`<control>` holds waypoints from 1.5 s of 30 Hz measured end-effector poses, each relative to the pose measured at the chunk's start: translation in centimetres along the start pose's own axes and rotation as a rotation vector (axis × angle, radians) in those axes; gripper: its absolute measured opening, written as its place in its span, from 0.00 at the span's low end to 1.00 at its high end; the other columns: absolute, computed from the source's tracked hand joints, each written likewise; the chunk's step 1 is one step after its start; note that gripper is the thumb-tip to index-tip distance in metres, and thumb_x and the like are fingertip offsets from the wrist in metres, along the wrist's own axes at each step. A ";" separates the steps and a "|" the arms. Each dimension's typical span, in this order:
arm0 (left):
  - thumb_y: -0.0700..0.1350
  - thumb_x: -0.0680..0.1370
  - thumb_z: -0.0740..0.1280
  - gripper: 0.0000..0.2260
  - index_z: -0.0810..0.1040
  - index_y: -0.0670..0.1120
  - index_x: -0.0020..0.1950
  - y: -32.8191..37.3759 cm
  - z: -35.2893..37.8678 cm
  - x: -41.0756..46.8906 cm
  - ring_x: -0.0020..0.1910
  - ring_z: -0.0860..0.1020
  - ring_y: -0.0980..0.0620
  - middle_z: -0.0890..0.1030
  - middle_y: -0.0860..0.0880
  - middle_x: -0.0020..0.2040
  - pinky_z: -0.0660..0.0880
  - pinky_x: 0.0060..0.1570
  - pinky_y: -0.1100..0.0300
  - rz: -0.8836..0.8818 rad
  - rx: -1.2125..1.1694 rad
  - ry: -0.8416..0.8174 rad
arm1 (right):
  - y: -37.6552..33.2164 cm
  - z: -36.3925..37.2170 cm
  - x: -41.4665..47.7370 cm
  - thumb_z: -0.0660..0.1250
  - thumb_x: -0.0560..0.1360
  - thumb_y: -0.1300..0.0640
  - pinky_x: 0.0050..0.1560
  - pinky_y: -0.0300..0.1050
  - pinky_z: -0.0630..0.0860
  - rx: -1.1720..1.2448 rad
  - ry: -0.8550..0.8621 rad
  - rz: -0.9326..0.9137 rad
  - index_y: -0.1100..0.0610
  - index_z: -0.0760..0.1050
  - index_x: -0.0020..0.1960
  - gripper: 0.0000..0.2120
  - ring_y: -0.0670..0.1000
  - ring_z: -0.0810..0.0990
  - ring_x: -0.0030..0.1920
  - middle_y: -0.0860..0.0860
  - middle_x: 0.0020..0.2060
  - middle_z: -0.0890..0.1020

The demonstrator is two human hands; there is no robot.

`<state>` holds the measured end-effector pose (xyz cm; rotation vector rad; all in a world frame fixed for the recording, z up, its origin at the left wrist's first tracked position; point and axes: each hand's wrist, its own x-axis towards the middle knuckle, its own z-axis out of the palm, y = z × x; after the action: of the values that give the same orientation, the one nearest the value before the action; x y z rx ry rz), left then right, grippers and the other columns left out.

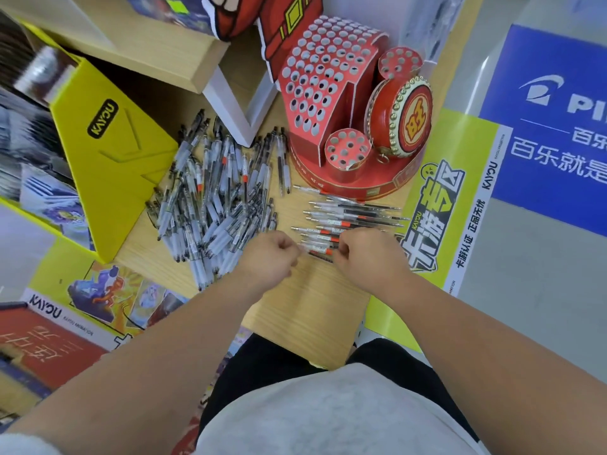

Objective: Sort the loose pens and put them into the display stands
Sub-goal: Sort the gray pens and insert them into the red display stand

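Pens: loose pile point(216, 205) at 10 o'clock from our hands, on the wooden table point(312, 300). The sorted row point(348, 215) lies side by side at 12 to 1 o'clock, tips toward 9.

Our left hand point(272, 254) is knuckles up with fingers curled, its fingertips at the tip end of the nearest pen point(317, 250). We can't tell if it pinches. Our right hand point(364, 254) is knuckles up, fingers curled over the other end of the near pens. Grip is hidden, so we can't tell there either. The hands are near each other but apart.

The display stand point(323, 70) at 12 o'clock, just beyond the row, has a stepped panel of round holes. Near holder point(348, 149) and far holder point(399, 62) flank a red drum point(405, 123). The holes show grey or dark inside.

The yellow box point(108, 152) at 9 o'clock holds blurred printed packs.
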<state>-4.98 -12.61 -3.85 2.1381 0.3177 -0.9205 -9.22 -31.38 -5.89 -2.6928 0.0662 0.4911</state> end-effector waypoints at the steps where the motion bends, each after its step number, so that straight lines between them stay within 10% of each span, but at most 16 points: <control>1: 0.45 0.81 0.67 0.05 0.82 0.47 0.48 0.0 -1.2 0.1 0.37 0.81 0.50 0.84 0.46 0.44 0.73 0.29 0.62 0.013 -0.017 0.023 | -0.6 0.1 0.3 0.63 0.78 0.47 0.38 0.46 0.75 -0.002 -0.016 0.009 0.54 0.76 0.42 0.12 0.55 0.80 0.41 0.50 0.39 0.80; 12: 0.47 0.79 0.67 0.06 0.79 0.48 0.44 -2.0 -15.2 6.0 0.34 0.79 0.47 0.80 0.50 0.36 0.71 0.35 0.59 0.205 0.111 0.450 | -10.5 0.6 6.7 0.67 0.76 0.48 0.44 0.49 0.79 0.238 0.070 0.132 0.53 0.81 0.47 0.09 0.54 0.81 0.43 0.50 0.42 0.83; 20: 0.47 0.80 0.67 0.10 0.82 0.41 0.49 -3.7 -18.8 10.8 0.38 0.81 0.40 0.83 0.40 0.41 0.79 0.36 0.52 0.180 0.314 0.299 | -16.6 0.8 13.6 0.67 0.78 0.47 0.39 0.47 0.78 0.222 0.118 0.226 0.55 0.80 0.48 0.11 0.55 0.81 0.43 0.52 0.42 0.82; 27: 0.53 0.76 0.71 0.19 0.70 0.45 0.31 -3.3 -19.1 12.5 0.26 0.73 0.51 0.73 0.48 0.27 0.59 0.24 0.60 0.183 0.442 0.225 | -17.9 2.4 16.7 0.68 0.76 0.47 0.37 0.43 0.70 0.122 0.053 0.399 0.53 0.79 0.46 0.10 0.55 0.77 0.40 0.50 0.38 0.77; 45: 0.49 0.74 0.76 0.08 0.80 0.47 0.47 -5.1 -19.7 11.9 0.34 0.79 0.51 0.80 0.50 0.36 0.78 0.37 0.58 0.220 0.275 0.227 | -19.8 1.5 19.4 0.67 0.78 0.45 0.38 0.43 0.71 0.415 0.113 0.373 0.53 0.74 0.46 0.12 0.54 0.79 0.40 0.48 0.36 0.78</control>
<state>10.99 4.52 -6.33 2.4788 0.0649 -0.6239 10.75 -12.07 -6.45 -2.2971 0.6384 0.3797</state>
